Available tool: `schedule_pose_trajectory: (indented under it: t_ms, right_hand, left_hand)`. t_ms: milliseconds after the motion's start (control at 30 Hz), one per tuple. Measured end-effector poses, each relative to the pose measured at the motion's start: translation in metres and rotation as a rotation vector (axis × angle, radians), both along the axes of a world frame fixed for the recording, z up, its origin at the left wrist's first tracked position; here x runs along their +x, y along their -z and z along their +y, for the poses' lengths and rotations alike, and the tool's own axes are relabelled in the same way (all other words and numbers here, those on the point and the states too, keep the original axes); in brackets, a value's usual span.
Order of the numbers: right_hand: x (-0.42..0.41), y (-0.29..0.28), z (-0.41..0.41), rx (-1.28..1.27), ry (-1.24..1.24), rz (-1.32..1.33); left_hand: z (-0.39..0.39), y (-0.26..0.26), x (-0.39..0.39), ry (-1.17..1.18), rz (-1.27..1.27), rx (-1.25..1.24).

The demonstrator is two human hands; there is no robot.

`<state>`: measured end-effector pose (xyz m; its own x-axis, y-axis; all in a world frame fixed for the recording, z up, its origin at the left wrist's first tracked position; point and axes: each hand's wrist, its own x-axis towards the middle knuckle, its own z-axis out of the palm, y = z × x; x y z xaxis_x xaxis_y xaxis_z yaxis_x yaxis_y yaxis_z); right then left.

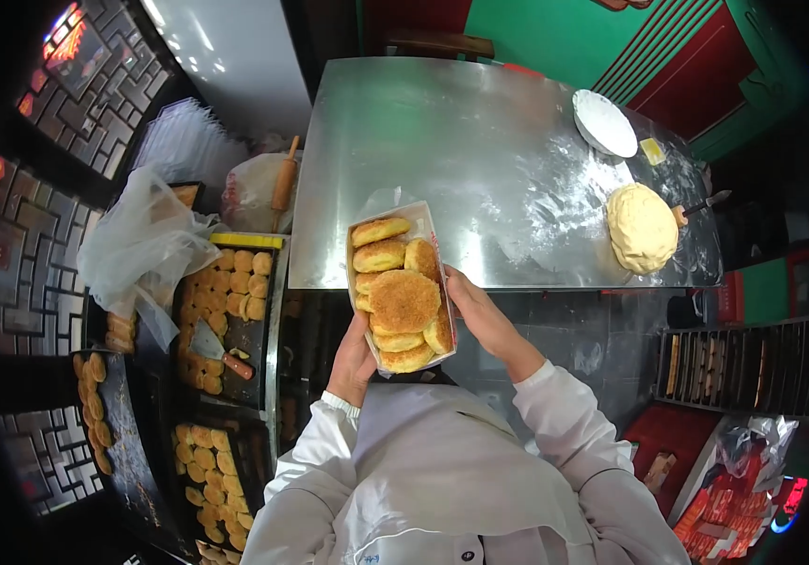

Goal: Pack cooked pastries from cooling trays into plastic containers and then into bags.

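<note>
Between my two hands I hold a white paper box (452, 311) filled with round golden-brown pastries (404, 301), one lying on top of the others. My left hand (353, 360) grips the box's lower left side, and my right hand (471, 304) its right side; the fingers under the box are partly hidden. The box is tilted slightly, its far end over the near edge of a steel worktable (404, 127). On the table's right stand a lump of pale yellow dough (642, 228) and a white bowl (604, 123) of flour. A wooden-handled tool (701, 206) lies partly behind the dough.
Left of me are trays of pastries (243, 282), one with a wooden-handled scraper (224, 353), a clear plastic bag (143, 247) and a rolling pin (284, 185). A yellow scraper (652, 151) lies by the bowl. A tray rack (743, 367) stands at right.
</note>
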<state>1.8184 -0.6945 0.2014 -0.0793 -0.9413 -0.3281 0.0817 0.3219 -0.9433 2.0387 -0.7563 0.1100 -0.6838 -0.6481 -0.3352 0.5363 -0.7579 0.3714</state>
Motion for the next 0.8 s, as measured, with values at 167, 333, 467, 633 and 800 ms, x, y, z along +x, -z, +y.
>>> schedule_pose_trajectory:
  t_ms: [167, 333, 467, 633, 800]
  right_hand:
    - [-0.061, 0.056, -0.026, 0.027, 0.172, -0.050]
    - [-0.091, 0.082, -0.074, 0.123, 0.318, -0.169]
    - [-0.104, 0.107, -0.108, 0.150, 0.346, -0.245]
    - [-0.115, 0.125, -0.149, 0.214, 0.326, -0.239]
    - [-0.126, 0.143, -0.190, 0.329, 0.262, -0.123]
  left_hand:
    - [-0.049, 0.013, -0.071, 0.181, -0.049, -0.046]
    - [-0.111, 0.017, -0.113, 0.383, -0.112, -0.212]
    - [-0.151, 0.055, -0.116, 0.467, -0.221, -0.287]
    - [-0.194, 0.074, -0.117, 0.621, -0.432, -0.263]
    - [-0.218, 0.044, -0.128, 0.670, -0.747, -0.285]
